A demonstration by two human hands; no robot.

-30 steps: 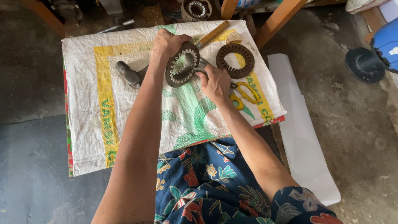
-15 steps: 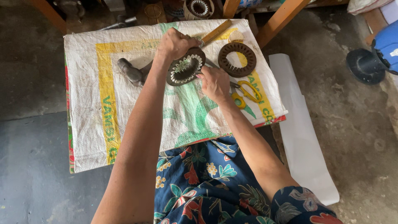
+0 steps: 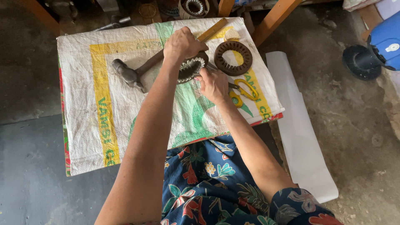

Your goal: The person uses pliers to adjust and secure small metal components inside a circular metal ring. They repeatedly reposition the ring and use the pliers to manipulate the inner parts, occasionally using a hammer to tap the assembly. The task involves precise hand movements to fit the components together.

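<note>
Two hands work one toothed ring over the sack-covered table.

Your white woven sack (image 3: 125,108) spreads widest; on it your left hand (image 3: 183,43) curls tight around the dark metal ring with pale teeth (image 3: 189,68), tilted up, while your right hand (image 3: 213,83) pinches at its rim, beside yellow-handled scissors (image 3: 246,89).

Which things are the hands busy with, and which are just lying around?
In use:
- left hand, holding the toothed ring
- right hand, touching that ring's edge

Lying about:
- second ring
- hammer
- yellow scissors
- wooden stick
- sack cloth
- white sheet
</note>
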